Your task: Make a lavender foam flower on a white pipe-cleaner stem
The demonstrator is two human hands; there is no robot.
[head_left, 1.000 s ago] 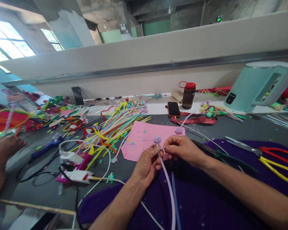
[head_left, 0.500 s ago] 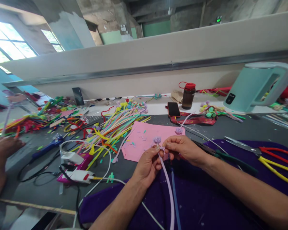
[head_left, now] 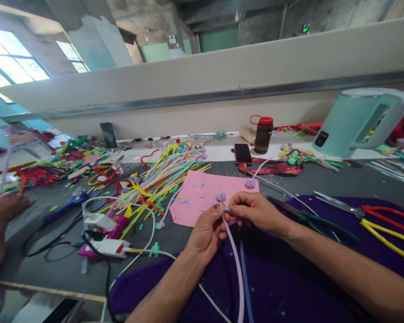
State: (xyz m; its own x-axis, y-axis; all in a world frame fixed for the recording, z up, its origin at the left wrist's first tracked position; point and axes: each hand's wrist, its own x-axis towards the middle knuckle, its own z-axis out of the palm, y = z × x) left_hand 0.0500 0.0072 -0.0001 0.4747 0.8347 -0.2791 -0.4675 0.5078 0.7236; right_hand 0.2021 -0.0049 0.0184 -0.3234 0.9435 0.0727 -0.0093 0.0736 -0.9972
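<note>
Between thumb and fingers, my left hand (head_left: 207, 229) pinches a lilac pipe-cleaner flower (head_left: 220, 197) just below its curled head. The flower's long fuzzy stem (head_left: 234, 264) hangs down past the wrist toward the lower edge. My right hand (head_left: 252, 210) is closed too, pinching a short lilac piece at the flower's base, right beside the left thumb. Beneath and behind both hands lies a pink sheet (head_left: 208, 179) with small green and lilac scraps on it. Another lilac flower (head_left: 249, 183) rests at the sheet's right corner.
Scissors (head_left: 363, 213) with red and yellow handles and dark-handled pliers (head_left: 306, 217) lie right on purple cloth (head_left: 279, 287). Pipe cleaners (head_left: 164, 175), a power strip (head_left: 104, 246) and a blue glue gun (head_left: 65, 208) are left. A kettle (head_left: 357, 125) and bottle (head_left: 263, 137) stand behind. Another person's hand (head_left: 3, 211) shows far left.
My right hand has turned slightly, its fingers drawing closer around the short lilac piece. My left hand keeps its hold on the flower. The other person's hand shifts a little.
</note>
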